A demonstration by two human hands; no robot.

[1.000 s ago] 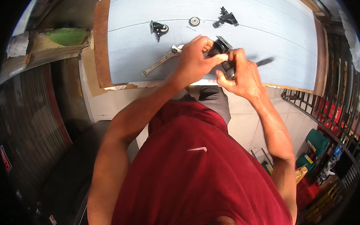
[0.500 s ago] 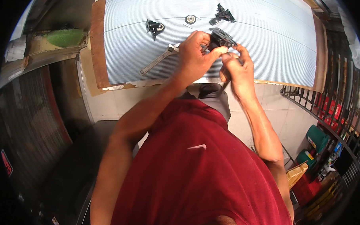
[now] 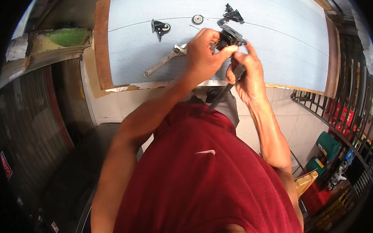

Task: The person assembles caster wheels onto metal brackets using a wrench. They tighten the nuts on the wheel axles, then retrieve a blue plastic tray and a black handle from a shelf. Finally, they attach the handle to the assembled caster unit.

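Observation:
Close to the table's front edge, my left hand [image 3: 203, 49] is closed on a black caster [image 3: 231, 36], its flat mounting plate tilted upward. My right hand [image 3: 249, 69] is closed around a long dark bar-like tool [image 3: 225, 91], which slants down toward my shirt. The tool's working end is hidden by my fingers, so I cannot make out its kind. My right fingertips are against the caster's near right side. Beside my left hand lies a silver adjustable wrench [image 3: 165, 63], its jaw end partly covered by that hand.
A black caster [image 3: 160, 28] lies at left on the ribbed light-blue tabletop [image 3: 287, 50]. Farther back are a loose small wheel [image 3: 197, 20] with thin pins and a black caster fork [image 3: 234, 14]. A metal railing [image 3: 318, 102] stands to the right.
The long tool in my right hand has swung into plain view, its handle now pointing down toward me. The caster has shifted slightly; both hands keep their hold.

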